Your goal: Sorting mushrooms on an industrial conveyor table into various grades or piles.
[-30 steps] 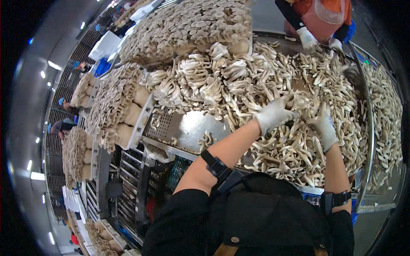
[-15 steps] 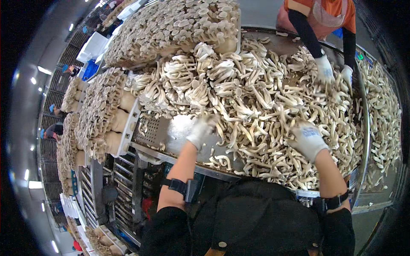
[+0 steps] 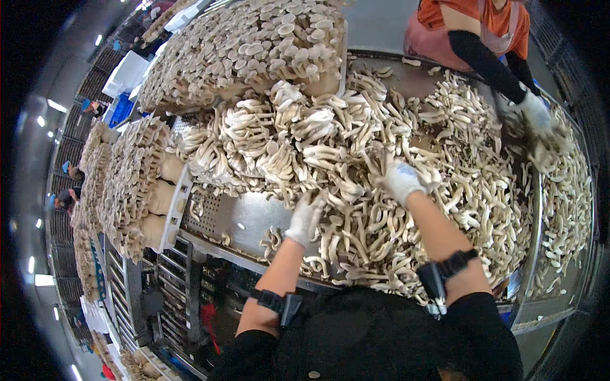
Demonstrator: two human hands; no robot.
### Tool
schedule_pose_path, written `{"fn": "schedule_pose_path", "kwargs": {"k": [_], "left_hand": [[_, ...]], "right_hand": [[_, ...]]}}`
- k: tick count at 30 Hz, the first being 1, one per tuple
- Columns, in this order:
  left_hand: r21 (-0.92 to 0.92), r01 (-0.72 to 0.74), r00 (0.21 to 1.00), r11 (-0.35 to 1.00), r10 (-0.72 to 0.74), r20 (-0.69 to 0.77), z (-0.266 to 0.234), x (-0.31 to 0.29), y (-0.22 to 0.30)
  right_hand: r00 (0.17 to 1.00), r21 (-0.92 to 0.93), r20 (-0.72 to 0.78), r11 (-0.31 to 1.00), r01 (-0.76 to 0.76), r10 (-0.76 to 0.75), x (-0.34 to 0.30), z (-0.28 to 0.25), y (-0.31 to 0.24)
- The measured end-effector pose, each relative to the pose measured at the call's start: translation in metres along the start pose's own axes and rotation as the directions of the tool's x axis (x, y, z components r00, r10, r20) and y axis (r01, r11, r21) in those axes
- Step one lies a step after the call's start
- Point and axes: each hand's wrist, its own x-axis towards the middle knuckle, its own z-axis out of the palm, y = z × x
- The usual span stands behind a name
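- Mushrooms (image 3: 464, 197), pale, slender, long-stemmed, lay heaped.
- White-gloved left hand (image 3: 305, 220) was at their left edge, finger grip unclear.
- White-gloved right hand (image 3: 400, 180) spread its fingers among them.

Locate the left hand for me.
The left hand is near the head view's middle, by loose mushrooms, right of the shiny tabletop and left of the right hand.

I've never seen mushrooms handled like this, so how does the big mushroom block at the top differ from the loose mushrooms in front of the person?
The mushroom block stands densely packed and upright, while the loose mushrooms lie at many angles over the metal tabletop. The mushroom block shows mostly its round caps; the loose mushrooms show mostly pale, often curved stems. Both have greyish-brown caps.
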Motion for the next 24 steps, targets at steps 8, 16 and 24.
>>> {"fn": "schedule_pose_path", "kwargs": {"k": [8,16,24], "left_hand": [[0.182,-0.129,0.949,0.975,0.068,0.307,0.054,-0.030,0.022],[-0.478,0.229,0.877,0.848,0.034,0.479,0.086,-0.024,-0.004],[-0.243,0.112,0.874,0.963,0.021,0.485,0.075,-0.053,-0.015]], "right_hand": [[0.988,0.893,-0.015,0.443,0.082,-0.151,-0.009,0.055,0.040],[0.641,-0.883,-0.009,0.307,0.355,-0.768,-0.072,0.049,0.047],[0.976,0.993,0.042,-0.096,-0.064,-0.212,-0.105,0.013,0.013]]}}
